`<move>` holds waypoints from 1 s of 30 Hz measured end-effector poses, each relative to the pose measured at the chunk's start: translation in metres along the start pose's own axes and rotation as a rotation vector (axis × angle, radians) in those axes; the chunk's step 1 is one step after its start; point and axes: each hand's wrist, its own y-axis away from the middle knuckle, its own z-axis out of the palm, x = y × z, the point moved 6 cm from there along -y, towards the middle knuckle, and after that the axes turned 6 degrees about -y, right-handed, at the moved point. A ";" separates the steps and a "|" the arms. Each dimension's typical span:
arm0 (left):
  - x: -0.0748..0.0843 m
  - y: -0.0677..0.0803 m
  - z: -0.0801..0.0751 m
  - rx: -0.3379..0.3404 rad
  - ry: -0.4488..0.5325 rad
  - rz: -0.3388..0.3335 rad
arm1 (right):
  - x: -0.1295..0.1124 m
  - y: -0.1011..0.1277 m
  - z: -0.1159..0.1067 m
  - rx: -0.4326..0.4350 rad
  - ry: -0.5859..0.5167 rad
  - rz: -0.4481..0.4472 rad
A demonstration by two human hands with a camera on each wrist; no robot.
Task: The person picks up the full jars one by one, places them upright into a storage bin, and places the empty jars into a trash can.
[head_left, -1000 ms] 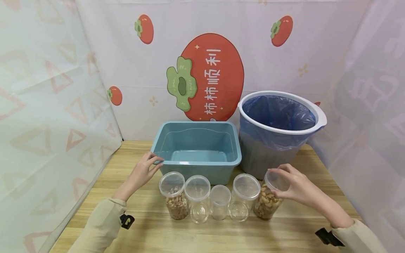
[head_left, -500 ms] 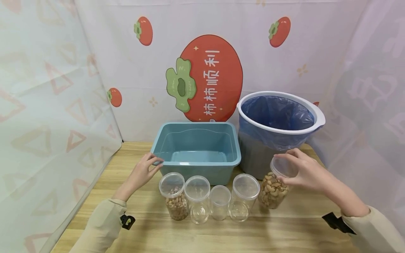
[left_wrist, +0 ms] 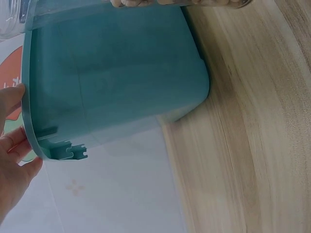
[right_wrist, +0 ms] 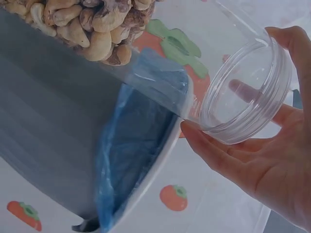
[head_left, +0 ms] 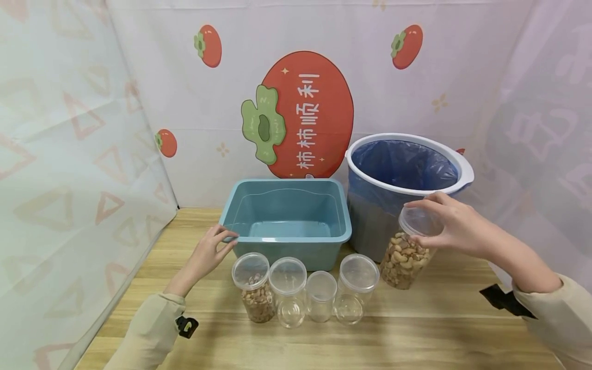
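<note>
My right hand [head_left: 467, 228] grips the lidded top of a clear jar [head_left: 403, 259] with cashews and other nuts inside, in front of the bin. In the right wrist view, thumb and fingers [right_wrist: 218, 155] spread around the jar's clear lid [right_wrist: 262, 97]; nuts show at the upper left. My left hand [head_left: 210, 254] holds the front left rim of a teal plastic basin [head_left: 287, 239], as the left wrist view also shows. Before the basin stand a jar of nuts [head_left: 258, 304] and three empty-looking lidded jars, including a smaller middle one [head_left: 321, 295].
A grey bin [head_left: 370, 231] with a blue bag liner [head_left: 402, 159] and white rim stands right of the basin. Printed fabric walls [head_left: 203, 103] enclose the wooden table [head_left: 208, 349] at the back and sides.
My right hand has moved the nut jar from the right end of the row up, away from me and to the right. My left hand stays on the basin rim.
</note>
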 end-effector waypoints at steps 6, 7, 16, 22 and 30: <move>0.000 0.001 -0.001 0.014 0.009 0.001 | -0.005 -0.016 -0.015 -0.029 -0.004 0.004; 0.000 0.001 -0.001 0.014 0.011 0.002 | -0.006 -0.019 -0.017 -0.038 -0.014 0.017; 0.001 0.001 -0.001 0.029 0.012 0.004 | -0.011 -0.052 -0.026 -0.101 -0.045 0.078; 0.001 0.002 -0.001 0.021 0.011 -0.009 | -0.015 -0.076 -0.023 -0.170 -0.062 0.111; 0.001 0.002 0.000 0.024 0.014 -0.007 | -0.019 -0.108 -0.012 -0.217 -0.096 0.122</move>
